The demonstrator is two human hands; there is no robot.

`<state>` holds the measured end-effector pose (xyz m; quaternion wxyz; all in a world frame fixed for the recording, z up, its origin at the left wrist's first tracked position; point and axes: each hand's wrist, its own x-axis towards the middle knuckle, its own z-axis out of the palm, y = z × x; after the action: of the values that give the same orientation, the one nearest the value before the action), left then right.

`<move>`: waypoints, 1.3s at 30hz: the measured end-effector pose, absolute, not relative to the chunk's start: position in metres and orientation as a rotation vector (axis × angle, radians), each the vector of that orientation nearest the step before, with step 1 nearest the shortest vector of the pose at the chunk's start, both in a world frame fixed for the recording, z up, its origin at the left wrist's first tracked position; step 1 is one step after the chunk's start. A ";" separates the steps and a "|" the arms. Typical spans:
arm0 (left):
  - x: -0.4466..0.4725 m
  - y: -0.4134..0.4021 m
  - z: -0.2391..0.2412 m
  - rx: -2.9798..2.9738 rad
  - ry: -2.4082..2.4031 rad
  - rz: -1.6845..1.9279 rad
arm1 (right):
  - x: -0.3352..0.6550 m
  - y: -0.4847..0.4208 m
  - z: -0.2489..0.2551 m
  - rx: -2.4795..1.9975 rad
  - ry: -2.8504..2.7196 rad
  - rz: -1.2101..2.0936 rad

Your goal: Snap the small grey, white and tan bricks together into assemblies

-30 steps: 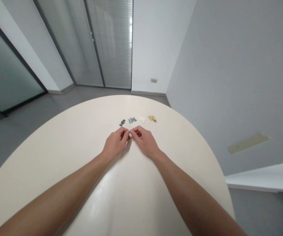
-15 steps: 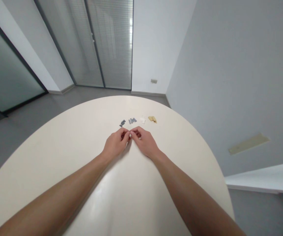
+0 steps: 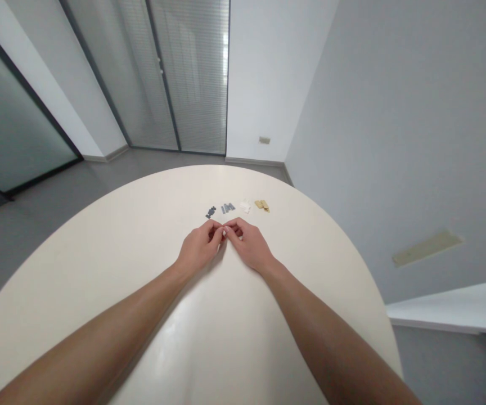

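Observation:
My left hand [image 3: 201, 243] and my right hand [image 3: 248, 242] meet over the table, thumbs and fingertips pinched together at one spot. Whatever they hold there is too small and too covered by the fingers to name. Just beyond the fingertips lie small flat pieces in separate groups. From left to right these are black pieces [image 3: 211, 212], grey pieces [image 3: 228, 208], white pieces [image 3: 245, 206] and tan pieces [image 3: 262, 205]. The black group is closest to my left hand, and the grey and white ones sit just past my right fingers.
The round cream table [image 3: 142, 225] spreads under both forearms, its curved edge past the pieces. Behind it stand a glass partition [image 3: 192, 73] with blinds and a white wall with a socket plate [image 3: 264, 140]. A grey wall [image 3: 412, 124] rises at the right.

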<state>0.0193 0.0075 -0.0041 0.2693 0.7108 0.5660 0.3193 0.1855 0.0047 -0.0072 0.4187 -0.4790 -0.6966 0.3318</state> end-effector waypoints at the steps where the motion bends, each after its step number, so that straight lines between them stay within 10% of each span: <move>1: 0.019 0.007 -0.004 1.913 1.522 0.868 | 0.185 0.005 -0.007 -1.200 -1.744 0.831; 39: 0.020 0.007 -0.005 1.858 1.489 0.939 | 0.185 0.005 -0.006 -1.169 -1.746 0.760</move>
<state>0.0205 0.0067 -0.0053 0.2871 0.6953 0.5573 0.3516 0.1849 0.0050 -0.0064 0.4380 -0.4703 -0.7025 0.3059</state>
